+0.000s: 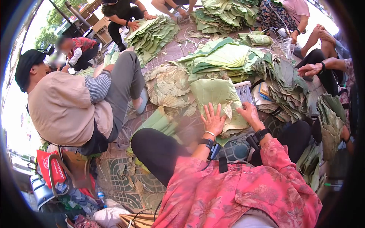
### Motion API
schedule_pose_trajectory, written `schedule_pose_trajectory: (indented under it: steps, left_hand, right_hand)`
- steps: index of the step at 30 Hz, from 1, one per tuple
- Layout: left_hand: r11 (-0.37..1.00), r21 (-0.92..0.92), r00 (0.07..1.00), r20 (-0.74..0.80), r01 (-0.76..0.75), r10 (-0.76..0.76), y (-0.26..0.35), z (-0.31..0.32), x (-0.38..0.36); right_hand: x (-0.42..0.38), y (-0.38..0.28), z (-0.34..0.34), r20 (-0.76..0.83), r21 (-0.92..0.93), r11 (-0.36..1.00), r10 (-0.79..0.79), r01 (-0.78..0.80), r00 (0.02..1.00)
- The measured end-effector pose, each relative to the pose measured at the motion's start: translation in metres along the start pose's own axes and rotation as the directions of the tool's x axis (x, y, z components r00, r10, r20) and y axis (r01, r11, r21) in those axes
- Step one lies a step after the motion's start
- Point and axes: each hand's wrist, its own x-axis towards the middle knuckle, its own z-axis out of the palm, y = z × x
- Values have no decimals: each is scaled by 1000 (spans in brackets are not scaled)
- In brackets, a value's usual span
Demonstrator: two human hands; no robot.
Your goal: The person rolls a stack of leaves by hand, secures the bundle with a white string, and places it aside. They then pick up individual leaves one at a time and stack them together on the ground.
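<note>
Between my knees lies a stack of large flat green leaves point(215, 91). My left hand point(213, 121) rests palm down on its near part, fingers spread, with a silvery bracelet and a dark band at the wrist. At the stack's right edge is my right hand point(249, 114), its fingers bent and apart, thumb near the leaf edge; no held thing shows in it. Brown dried leaves point(168, 85) lie just left of the stack. Beyond it is a bigger pile of green leaves point(224, 57).
A seated person point(64, 106) in a beige top is at left. Other people sit or bend around the far side and right. More leaf piles point(152, 36) stand on the paving; dull leaves point(283, 85) lie at right. A red bag point(50, 167) and a water bottle point(101, 197) are lower left.
</note>
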Motion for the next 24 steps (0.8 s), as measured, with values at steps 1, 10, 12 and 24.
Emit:
schedule_pose_trajectory:
  steps: [1,10,12,24]
  left_hand:
    - [1000,12,1000,-26,-3,3,2,-2,0]
    - [988,-10,986,-70,-156,155,42,-7,-17]
    - [978,2,974,-86,-210,209,38,20,-16]
    - [588,-809,996,48,-4,72,-16,37,-8]
  right_hand:
    - [1,7,4,-73,17,996,-86,88,994]
    - [-16,-12,-20,88,454,866,-278,210,956]
    - [-27,-12,-7,22,462,821,-389,336,921]
    - [-58,-26,39,102,-62,741,-662,669,742]
